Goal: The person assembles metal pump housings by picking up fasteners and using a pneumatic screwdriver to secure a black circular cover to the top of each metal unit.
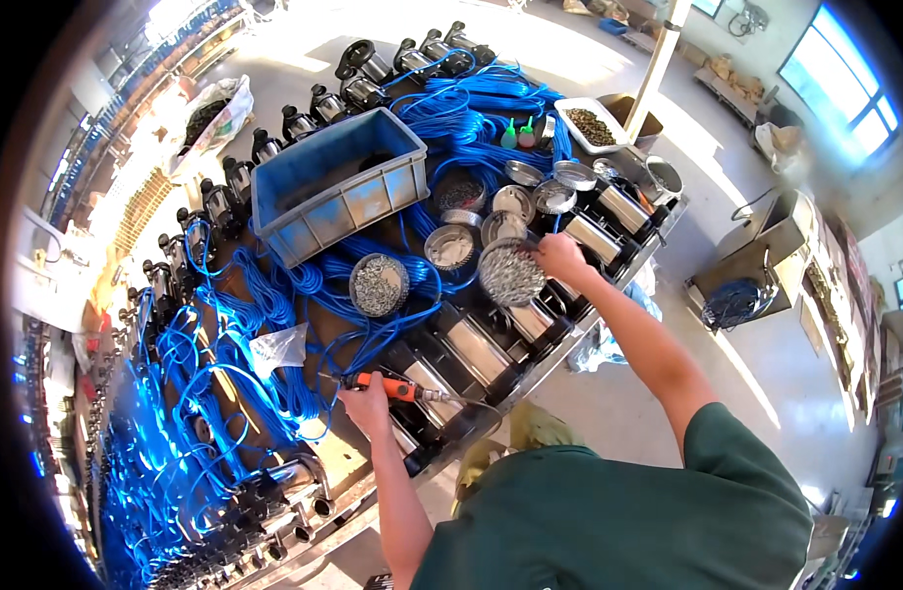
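Lying in left grip, 1 orange tool, right grip at tin

A blue-grey crate stands apart from a white tray of brownish pieces near a pale post.
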`<state>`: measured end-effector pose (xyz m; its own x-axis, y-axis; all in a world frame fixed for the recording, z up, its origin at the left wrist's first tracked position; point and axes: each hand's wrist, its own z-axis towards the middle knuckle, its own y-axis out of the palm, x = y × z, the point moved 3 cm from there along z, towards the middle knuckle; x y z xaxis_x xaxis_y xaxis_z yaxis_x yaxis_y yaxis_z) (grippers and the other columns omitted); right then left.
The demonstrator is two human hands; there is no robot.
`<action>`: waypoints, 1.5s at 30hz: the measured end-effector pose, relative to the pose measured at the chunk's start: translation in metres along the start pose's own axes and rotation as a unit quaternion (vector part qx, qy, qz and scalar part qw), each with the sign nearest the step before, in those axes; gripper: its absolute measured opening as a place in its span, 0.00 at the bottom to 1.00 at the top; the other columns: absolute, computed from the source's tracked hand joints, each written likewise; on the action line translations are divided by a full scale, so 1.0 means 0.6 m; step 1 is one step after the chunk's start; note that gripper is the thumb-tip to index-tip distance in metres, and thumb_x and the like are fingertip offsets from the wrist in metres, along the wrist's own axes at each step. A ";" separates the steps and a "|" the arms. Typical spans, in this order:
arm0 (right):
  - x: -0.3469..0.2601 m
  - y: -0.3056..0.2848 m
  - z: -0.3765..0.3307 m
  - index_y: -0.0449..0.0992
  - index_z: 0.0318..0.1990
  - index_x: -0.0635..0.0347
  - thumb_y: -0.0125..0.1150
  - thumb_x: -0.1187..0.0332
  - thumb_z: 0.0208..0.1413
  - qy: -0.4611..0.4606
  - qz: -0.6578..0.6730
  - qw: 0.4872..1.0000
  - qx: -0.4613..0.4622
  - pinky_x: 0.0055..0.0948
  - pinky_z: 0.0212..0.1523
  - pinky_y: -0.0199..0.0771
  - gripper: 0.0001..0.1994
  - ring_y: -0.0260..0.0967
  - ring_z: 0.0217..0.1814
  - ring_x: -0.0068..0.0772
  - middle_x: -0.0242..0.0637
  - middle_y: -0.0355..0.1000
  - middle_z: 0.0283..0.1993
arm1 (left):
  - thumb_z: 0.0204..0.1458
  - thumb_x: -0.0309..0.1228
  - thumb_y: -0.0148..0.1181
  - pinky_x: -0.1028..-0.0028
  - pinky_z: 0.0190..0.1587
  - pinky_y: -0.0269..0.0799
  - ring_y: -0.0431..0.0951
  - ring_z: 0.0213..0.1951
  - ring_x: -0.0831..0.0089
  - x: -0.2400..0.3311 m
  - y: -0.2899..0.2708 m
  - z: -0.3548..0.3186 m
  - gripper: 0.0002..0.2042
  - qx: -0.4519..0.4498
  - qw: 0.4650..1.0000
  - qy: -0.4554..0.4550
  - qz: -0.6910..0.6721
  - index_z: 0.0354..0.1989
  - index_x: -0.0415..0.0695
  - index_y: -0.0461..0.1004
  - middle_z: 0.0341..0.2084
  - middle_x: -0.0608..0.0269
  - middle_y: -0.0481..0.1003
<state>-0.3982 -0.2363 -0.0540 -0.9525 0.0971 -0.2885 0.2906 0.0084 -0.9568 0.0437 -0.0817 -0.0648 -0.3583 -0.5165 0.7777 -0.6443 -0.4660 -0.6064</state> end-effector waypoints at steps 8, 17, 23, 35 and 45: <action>-0.280 -0.106 -0.302 0.68 0.52 0.66 0.59 0.45 0.54 -0.209 0.337 0.901 -0.177 0.44 0.41 0.71 0.31 0.73 0.41 0.54 0.55 0.74 0.41 | 0.45 0.20 0.60 0.71 0.36 0.76 0.73 0.32 0.72 0.111 -0.047 -0.103 0.21 -0.122 0.928 0.012 -0.351 0.47 0.40 0.60 0.33 0.60 0.69; -0.057 -0.197 -0.184 0.75 0.27 0.56 0.66 0.37 0.39 -0.170 0.148 0.954 -0.200 0.39 0.24 0.69 0.28 0.71 0.23 0.43 0.38 0.71 0.20 | 0.56 0.31 0.58 0.81 0.14 0.61 0.73 0.16 0.77 0.297 0.127 -0.282 0.17 -0.413 0.874 -0.068 -0.249 0.50 0.40 0.63 0.26 0.57 0.75; -0.007 -0.143 -0.049 0.72 0.21 0.55 0.61 0.31 0.39 -0.309 -0.024 0.919 -0.244 0.43 0.24 0.66 0.31 0.70 0.23 0.49 0.41 0.67 0.16 | 0.57 0.29 0.55 0.82 0.26 0.69 0.76 0.26 0.80 0.235 0.071 -0.289 0.12 -0.387 0.906 -0.014 -0.172 0.47 0.38 0.71 0.27 0.61 0.78; -0.080 -0.085 -0.146 0.73 0.26 0.59 0.66 0.56 0.49 -0.368 -0.024 0.922 -0.116 0.43 0.28 0.64 0.15 0.66 0.29 0.49 0.40 0.66 0.25 | 0.57 0.30 0.55 0.81 0.23 0.68 0.73 0.23 0.81 -0.203 -0.272 -0.262 0.07 0.105 0.953 -0.167 -0.231 0.34 0.38 0.73 0.23 0.65 0.75; -0.472 -0.018 -0.444 0.70 0.51 0.61 0.75 0.62 0.37 -0.398 0.058 0.896 -0.185 0.35 0.43 0.69 0.31 0.68 0.45 0.45 0.44 0.68 0.45 | 0.56 0.30 0.54 0.79 0.24 0.67 0.70 0.22 0.81 -0.468 -0.357 -0.241 0.07 0.260 0.898 -0.191 -0.300 0.33 0.39 0.73 0.22 0.67 0.72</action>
<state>-0.1076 0.0015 0.0479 -0.6329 -0.6217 -0.4614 0.2617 0.3892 -0.8832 0.1849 0.2672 -0.1294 0.2699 -0.2220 0.9369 -0.2057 -0.9639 -0.1691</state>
